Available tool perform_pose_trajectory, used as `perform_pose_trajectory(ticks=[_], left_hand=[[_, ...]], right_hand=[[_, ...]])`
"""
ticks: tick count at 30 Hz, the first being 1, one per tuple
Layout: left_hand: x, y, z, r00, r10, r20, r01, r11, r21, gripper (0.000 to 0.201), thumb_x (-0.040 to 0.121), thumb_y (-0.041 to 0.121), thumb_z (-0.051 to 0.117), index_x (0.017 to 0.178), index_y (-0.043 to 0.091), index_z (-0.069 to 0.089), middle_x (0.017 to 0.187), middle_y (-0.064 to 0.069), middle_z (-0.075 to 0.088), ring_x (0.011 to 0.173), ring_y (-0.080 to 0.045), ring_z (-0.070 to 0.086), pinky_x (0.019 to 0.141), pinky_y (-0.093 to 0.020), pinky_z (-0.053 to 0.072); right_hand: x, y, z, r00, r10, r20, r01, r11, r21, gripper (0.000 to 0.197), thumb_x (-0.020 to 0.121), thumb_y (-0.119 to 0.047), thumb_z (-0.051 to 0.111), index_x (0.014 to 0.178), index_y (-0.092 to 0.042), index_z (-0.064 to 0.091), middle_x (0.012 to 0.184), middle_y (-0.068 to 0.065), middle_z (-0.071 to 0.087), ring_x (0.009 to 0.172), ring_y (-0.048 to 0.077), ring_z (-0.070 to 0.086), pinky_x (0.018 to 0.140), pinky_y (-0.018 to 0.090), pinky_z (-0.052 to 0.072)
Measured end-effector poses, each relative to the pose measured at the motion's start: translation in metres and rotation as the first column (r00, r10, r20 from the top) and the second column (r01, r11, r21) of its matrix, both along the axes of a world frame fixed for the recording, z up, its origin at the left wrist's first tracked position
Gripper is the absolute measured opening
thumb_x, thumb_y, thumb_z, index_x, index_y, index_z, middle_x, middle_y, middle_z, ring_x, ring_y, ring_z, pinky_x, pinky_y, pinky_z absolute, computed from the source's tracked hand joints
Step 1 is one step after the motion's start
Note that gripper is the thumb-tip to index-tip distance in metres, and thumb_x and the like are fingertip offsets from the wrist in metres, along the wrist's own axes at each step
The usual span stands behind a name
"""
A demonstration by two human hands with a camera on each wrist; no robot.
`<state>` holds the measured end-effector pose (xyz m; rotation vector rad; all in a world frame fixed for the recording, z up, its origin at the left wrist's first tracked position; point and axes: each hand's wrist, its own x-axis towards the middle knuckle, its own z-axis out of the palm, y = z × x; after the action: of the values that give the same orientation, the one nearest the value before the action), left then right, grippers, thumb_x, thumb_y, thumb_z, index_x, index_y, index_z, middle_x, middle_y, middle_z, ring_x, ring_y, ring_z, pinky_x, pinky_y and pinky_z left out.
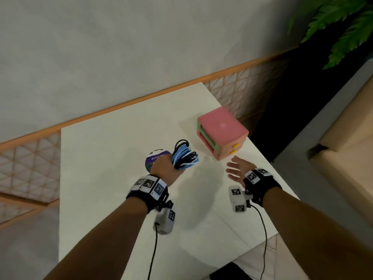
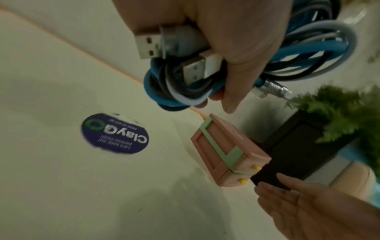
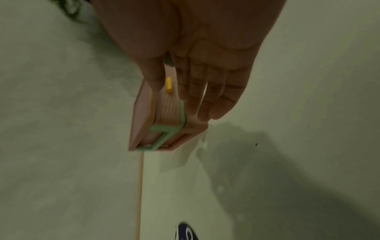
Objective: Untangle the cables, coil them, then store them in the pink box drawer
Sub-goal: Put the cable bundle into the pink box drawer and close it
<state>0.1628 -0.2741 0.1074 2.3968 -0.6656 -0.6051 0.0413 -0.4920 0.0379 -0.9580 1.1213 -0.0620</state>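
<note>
My left hand [image 1: 161, 166] grips a coiled bundle of blue, black and white cables [image 1: 184, 155] above the table. In the left wrist view the cable bundle [image 2: 205, 78] shows two USB plugs sticking out under the fingers. The pink box [image 1: 221, 134] with green trim and two yellow drawer knobs [image 1: 234, 149] stands at the table's right side; both drawers look closed. My right hand [image 1: 237, 167] hovers open just in front of the knobs, fingers straight, not touching. The pink box [image 3: 162, 123] appears beyond the fingers [image 3: 205, 97] in the right wrist view.
A round dark-blue sticker [image 1: 155, 158] lies on the white table [image 1: 105, 178], partly behind my left hand. The table's right edge runs close to the box. An orange lattice rail [image 1: 121, 106] borders the far side. A green plant [image 1: 343, 27] stands at the upper right.
</note>
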Motion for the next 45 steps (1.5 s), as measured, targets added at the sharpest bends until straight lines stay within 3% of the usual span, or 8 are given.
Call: perform_pose_trajectory(ticks=[5, 18, 21, 25, 29, 32, 37, 45], left_hand=[[0.002, -0.066, 0.011, 0.987, -0.028, 0.156, 0.018, 0.998, 0.063, 0.014, 0.081, 0.019, 0.062, 0.091, 0.011, 0.069, 0.083, -0.02, 0.071, 0.082, -0.039, 0.064, 0.068, -0.034, 0.047], [0.005, -0.185, -0.026, 0.902, -0.389, 0.186, 0.269, 0.844, 0.463, 0.03, 0.088, 0.025, 0.054, 0.115, 0.016, 0.06, 0.102, -0.016, 0.068, 0.095, -0.039, 0.063, 0.076, -0.038, 0.049], [0.003, -0.189, -0.028, 0.895, -0.415, 0.163, 0.293, 0.823, 0.487, 0.032, 0.089, 0.025, 0.054, 0.12, 0.015, 0.055, 0.103, -0.017, 0.067, 0.095, -0.04, 0.063, 0.077, -0.04, 0.048], [0.005, -0.191, -0.027, 0.906, -0.397, 0.146, 0.286, 0.829, 0.48, 0.027, 0.087, 0.022, 0.054, 0.113, 0.013, 0.058, 0.1, -0.018, 0.067, 0.093, -0.041, 0.062, 0.075, -0.039, 0.048], [0.007, -0.188, -0.028, 0.915, -0.377, 0.14, 0.27, 0.834, 0.48, 0.027, 0.087, 0.02, 0.054, 0.111, 0.012, 0.06, 0.097, -0.019, 0.068, 0.092, -0.041, 0.063, 0.076, -0.04, 0.05], [0.009, -0.188, -0.028, 0.922, -0.362, 0.14, 0.26, 0.844, 0.469, 0.026, 0.086, 0.018, 0.055, 0.11, 0.011, 0.06, 0.096, -0.019, 0.068, 0.091, -0.041, 0.063, 0.076, -0.04, 0.051], [0.009, -0.187, -0.029, 0.926, -0.349, 0.142, 0.256, 0.859, 0.443, 0.029, 0.085, 0.018, 0.056, 0.113, 0.01, 0.06, 0.096, -0.02, 0.068, 0.091, -0.04, 0.063, 0.077, -0.04, 0.051], [0.009, -0.183, -0.033, 0.932, -0.339, 0.127, 0.259, 0.869, 0.421, 0.032, 0.084, 0.02, 0.059, 0.114, 0.011, 0.06, 0.097, -0.019, 0.068, 0.092, -0.04, 0.063, 0.079, -0.041, 0.053]], right_hand=[[0.005, -0.04, -0.034, 0.999, -0.037, -0.013, 0.038, 0.996, 0.079, 0.017, 0.093, -0.016, 0.049, 0.107, -0.007, 0.052, 0.113, 0.015, 0.056, 0.081, 0.026, 0.059, 0.062, 0.034, 0.048], [0.034, -0.076, -0.057, 0.999, -0.044, -0.025, 0.047, 0.988, 0.149, 0.032, 0.092, -0.007, 0.049, 0.12, 0.008, 0.048, 0.081, 0.017, 0.059, 0.065, 0.023, 0.055, 0.067, 0.036, 0.049], [0.038, -0.08, -0.056, 0.998, -0.045, -0.036, 0.05, 0.984, 0.169, 0.034, 0.093, -0.007, 0.049, 0.124, 0.007, 0.046, 0.094, 0.022, 0.06, 0.07, 0.025, 0.058, 0.075, 0.04, 0.051], [0.041, -0.084, -0.052, 0.999, 0.053, -0.008, -0.049, 0.969, 0.243, 0.037, 0.097, -0.007, 0.035, 0.134, -0.002, 0.036, 0.137, 0.017, 0.046, 0.115, 0.031, 0.053, 0.092, 0.032, 0.05], [0.037, -0.084, -0.056, 0.999, -0.007, -0.034, 0.012, 0.987, 0.163, 0.012, 0.09, -0.008, 0.049, 0.099, -0.004, 0.058, 0.096, 0.016, 0.06, 0.065, 0.019, 0.063, 0.046, 0.02, 0.054], [0.028, -0.077, -0.06, 0.992, -0.075, -0.1, 0.088, 0.986, 0.138, 0.025, 0.091, -0.005, 0.047, 0.067, -0.005, 0.054, 0.067, 0.014, 0.056, 0.053, 0.024, 0.056, 0.046, 0.029, 0.051], [-0.006, -0.068, -0.068, 0.979, -0.146, -0.146, 0.166, 0.977, 0.135, 0.024, 0.09, -0.003, 0.05, 0.066, -0.006, 0.051, 0.067, 0.014, 0.056, 0.057, 0.025, 0.054, 0.057, 0.036, 0.05], [-0.046, -0.055, -0.072, 0.968, -0.191, -0.163, 0.214, 0.968, 0.135, 0.019, 0.09, -0.004, 0.05, 0.071, -0.004, 0.053, 0.069, 0.014, 0.059, 0.059, 0.024, 0.057, 0.049, 0.027, 0.051]])
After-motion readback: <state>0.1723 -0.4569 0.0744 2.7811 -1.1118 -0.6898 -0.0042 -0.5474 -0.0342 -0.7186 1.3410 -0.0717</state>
